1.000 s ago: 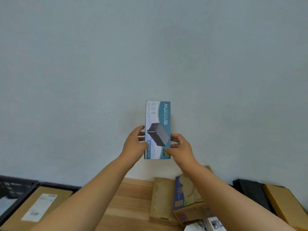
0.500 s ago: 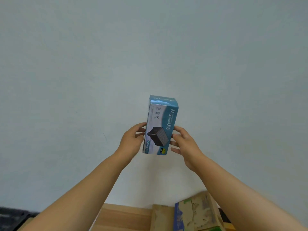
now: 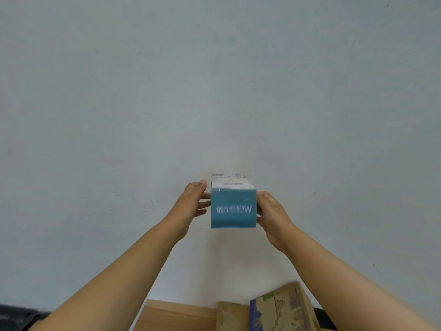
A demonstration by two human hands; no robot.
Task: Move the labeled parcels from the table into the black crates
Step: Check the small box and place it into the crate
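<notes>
One blue box [image 3: 233, 209] is held up in the air against the pale wall [image 3: 214, 80], well above the table [image 3: 176, 315]. Its narrow teal face is toward the camera, with the "Multiport USB" print upside down and a white label strip on top, too blurry to read. The left hand [image 3: 191, 206] has its fingers on the left side, and the right hand [image 3: 269, 211] clamps the right side, so both are holding it. Down on the table I count two cardboard parcels: a plain one [image 3: 230, 316] and a blue-printed one [image 3: 281, 309] touching it. A dark crate [image 3: 16, 317] edge peeks in bottom left, contents not visible.
</notes>
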